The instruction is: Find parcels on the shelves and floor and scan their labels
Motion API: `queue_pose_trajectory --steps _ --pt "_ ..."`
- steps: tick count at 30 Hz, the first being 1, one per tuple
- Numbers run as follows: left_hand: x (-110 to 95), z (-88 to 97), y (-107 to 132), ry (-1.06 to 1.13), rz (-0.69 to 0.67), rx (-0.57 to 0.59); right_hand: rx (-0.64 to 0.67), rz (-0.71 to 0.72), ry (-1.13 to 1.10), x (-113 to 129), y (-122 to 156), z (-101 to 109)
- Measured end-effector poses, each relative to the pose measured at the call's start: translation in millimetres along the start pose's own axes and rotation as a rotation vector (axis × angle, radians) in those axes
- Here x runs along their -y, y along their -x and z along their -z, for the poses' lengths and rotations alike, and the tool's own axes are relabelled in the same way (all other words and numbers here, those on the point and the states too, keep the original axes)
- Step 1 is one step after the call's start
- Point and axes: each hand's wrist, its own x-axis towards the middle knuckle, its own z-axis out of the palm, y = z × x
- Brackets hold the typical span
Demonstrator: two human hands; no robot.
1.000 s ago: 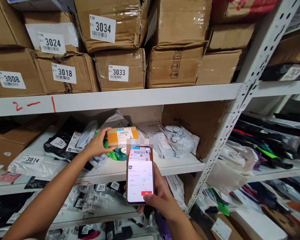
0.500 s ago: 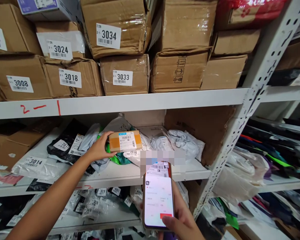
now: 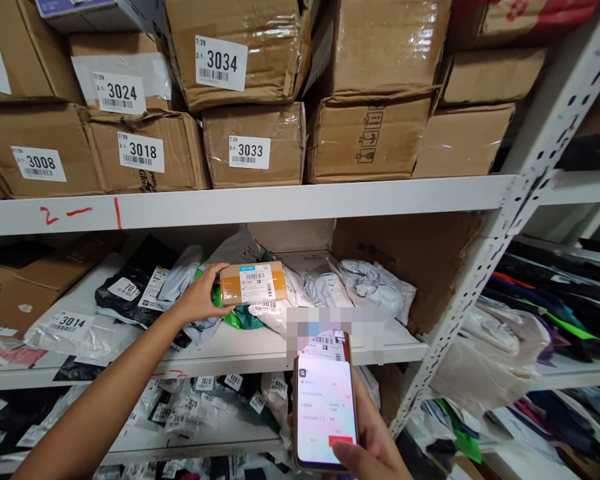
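So my left hand (image 3: 203, 295) grips a small box (image 3: 253, 285) by one end, right by the shelf (image 3: 220, 355) bags (image 3: 271, 319); my right hand (image 3: 375, 443) holds a phone (image 3: 325, 407). One-ended grip, so the box could tip; my thumb (image 3: 351, 459) might mis-tap the red button (image 3: 341, 440).

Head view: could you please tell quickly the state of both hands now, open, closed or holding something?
Left hand: closed on the small cardboard box, at its left end.
Right hand: closed around the phone.
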Motion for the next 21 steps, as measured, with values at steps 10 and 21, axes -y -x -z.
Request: queue_pose_trajectory --steps 10,21 --pt "0 0.3 0 -0.009 -0.011 -0.003 0.014 0.012 0.005 0 -2 2" --pt "8 -3.5 -4 -0.011 -0.014 -0.013 0.098 0.102 -0.003 -11 -12 9"
